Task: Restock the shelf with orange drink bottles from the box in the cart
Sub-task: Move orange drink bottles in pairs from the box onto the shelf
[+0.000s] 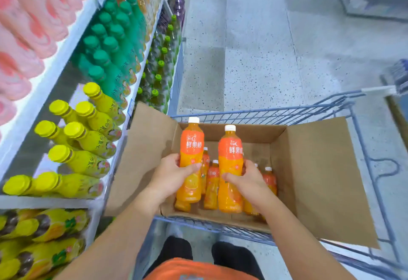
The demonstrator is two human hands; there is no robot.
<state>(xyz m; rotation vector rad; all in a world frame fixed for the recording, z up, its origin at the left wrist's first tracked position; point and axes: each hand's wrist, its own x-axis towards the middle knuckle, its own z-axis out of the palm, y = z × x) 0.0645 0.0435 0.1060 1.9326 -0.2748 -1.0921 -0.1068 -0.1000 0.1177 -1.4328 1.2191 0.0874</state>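
Orange drink bottles: one gripped in left hand point(170, 175); another in right hand point(245, 180); both above cardboard box point(320, 169); several left inside; shelving pending

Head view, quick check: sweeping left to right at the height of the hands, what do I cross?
Yellow-capped bottles on the shelf → box's left flap → left hand gripping an orange bottle → right hand gripping a second orange bottle → box's right flap → cart's right rail.
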